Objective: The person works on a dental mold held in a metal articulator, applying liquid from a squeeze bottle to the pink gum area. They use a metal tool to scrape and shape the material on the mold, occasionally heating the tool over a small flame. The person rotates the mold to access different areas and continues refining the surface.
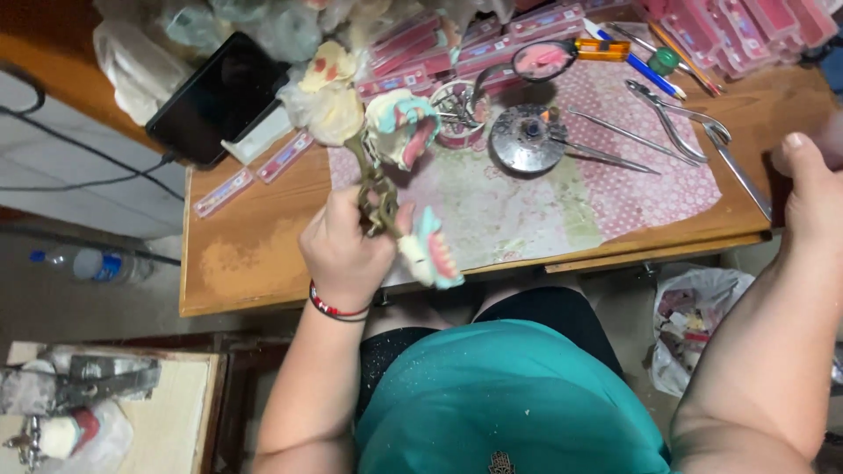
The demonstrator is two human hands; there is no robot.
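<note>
Head view: left hand (347, 250) has its fingers clenched around a brass dental articulator (378, 189) carrying pink-and-teal denture models (402, 127), lifted over the counter (255, 254). Right hand (812, 189) rests at the counter's right edge, fingers apparently loose and holding nothing. Judged step: inspecting the set-up; the next move calls for a steady tilt.

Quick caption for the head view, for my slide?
Left hand grips a brass dental articulator with denture models over a wooden workbench; right hand rests at its edge.

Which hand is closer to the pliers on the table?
The right hand. It rests at the table's right edge, just right of the pliers. The left hand is far off to their left, holding a brass articulator.
</note>
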